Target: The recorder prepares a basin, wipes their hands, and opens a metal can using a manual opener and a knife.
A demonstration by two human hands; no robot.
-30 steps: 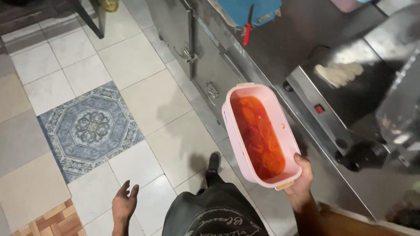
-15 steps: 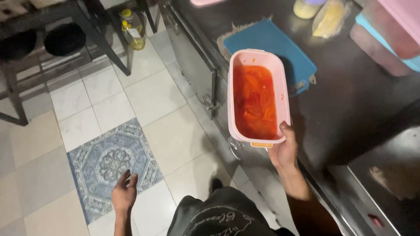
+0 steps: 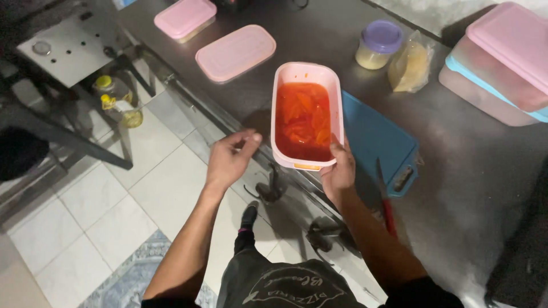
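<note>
A dark metal counter (image 3: 456, 188) runs across the upper and right part of the view, and its front edge goes diagonally from the upper left down to the lower right. On it lie a blue cutting board (image 3: 379, 140), a knife with a red handle (image 3: 387, 202) at the near edge of the board, 2 pink lids or flat boxes (image 3: 236, 52) to the left, a small jar with a purple lid (image 3: 378, 44), a clear bag with something yellowish (image 3: 410, 67), and stacked big containers with a pink lid (image 3: 502, 60) at the right. The floor (image 3: 114, 194) has pale square tiles, with 1 patterned blue tile at the bottom. Beside a metal stand on the left are bottles with yellow caps (image 3: 117, 100).

The pink container (image 3: 307, 117) is rectangular with rounded corners, open on top, and holds orange-red pieces in a red liquid. It is held in the air over the front edge of the counter, partly above the left end of the cutting board.

The right hand (image 3: 339, 171) grips the near short end of the container, thumb on the rim, fingers closed under it. The left hand (image 3: 231, 157) is free just to the left of the container, not touching it, with fingers loosely curled and a little apart.
</note>
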